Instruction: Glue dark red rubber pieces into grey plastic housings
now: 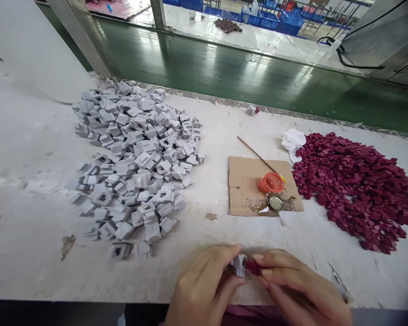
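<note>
This looks like a factory assembly workshop, with a long green conveyor belt (204, 68) beyond a scuffed white worktable (211, 190), heaps of small grey parts (139, 154) at left and dark red parts (357, 185) at right, and blue crates (275, 20) at the far side.

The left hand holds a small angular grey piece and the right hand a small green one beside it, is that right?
Not green: the head view shows the right hand holding a small maroon piece beside the angular grey piece in the left hand.
</note>
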A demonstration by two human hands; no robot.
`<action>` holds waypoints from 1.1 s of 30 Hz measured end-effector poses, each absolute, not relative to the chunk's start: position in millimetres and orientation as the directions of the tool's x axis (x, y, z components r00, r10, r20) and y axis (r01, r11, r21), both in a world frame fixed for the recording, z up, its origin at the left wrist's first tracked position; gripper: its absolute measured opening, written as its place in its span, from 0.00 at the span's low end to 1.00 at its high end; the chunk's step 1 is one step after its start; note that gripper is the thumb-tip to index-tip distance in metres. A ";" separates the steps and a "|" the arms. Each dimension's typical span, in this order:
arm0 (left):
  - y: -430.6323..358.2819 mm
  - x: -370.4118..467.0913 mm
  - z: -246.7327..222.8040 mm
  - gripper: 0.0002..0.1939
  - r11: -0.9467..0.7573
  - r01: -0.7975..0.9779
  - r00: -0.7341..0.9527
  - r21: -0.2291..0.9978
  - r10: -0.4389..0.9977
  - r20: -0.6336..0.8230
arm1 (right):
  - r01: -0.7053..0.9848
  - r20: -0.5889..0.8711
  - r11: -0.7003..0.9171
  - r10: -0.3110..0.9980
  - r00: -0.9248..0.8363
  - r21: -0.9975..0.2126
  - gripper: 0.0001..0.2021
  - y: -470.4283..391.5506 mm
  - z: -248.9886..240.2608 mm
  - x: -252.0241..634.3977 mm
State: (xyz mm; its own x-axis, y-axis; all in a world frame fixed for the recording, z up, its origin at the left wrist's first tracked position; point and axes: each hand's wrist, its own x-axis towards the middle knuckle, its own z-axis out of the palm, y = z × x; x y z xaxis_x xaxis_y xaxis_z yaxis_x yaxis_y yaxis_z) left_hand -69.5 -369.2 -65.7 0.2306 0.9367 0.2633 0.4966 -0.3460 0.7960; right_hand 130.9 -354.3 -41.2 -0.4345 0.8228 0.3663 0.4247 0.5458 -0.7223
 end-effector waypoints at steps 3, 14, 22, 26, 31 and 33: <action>-368.2 -69.8 -65.2 0.14 -0.358 0.493 0.244 0.793 0.932 0.269 | 0.426 0.375 0.548 0.824 -0.426 -0.720 0.10 -353.3 -40.9 130.7; -364.8 -74.6 -62.9 0.19 -0.349 0.419 0.334 0.838 0.918 0.215 | 0.407 0.333 0.532 0.820 -0.465 -0.742 0.10 -355.7 -38.7 134.9; -364.3 -74.5 -61.1 0.17 -0.379 0.391 0.343 0.839 0.906 0.249 | 0.488 0.265 0.568 0.788 -0.556 -0.663 0.09 -358.9 -38.5 138.4; -362.5 -72.1 -61.0 0.16 -0.389 0.387 0.318 0.836 0.907 0.275 | 0.476 0.301 0.629 0.744 -0.596 -0.614 0.09 -359.9 -45.9 139.1; -365.9 -70.6 -69.8 0.15 -0.417 0.426 0.308 0.803 0.901 0.305 | 0.504 0.339 0.741 0.659 -0.671 -0.443 0.12 -352.4 -38.4 128.7; -366.7 -72.9 -73.2 0.16 -0.428 0.470 0.326 0.772 0.897 0.299 | 0.507 0.311 0.734 0.662 -0.682 -0.452 0.10 -349.5 -30.5 126.3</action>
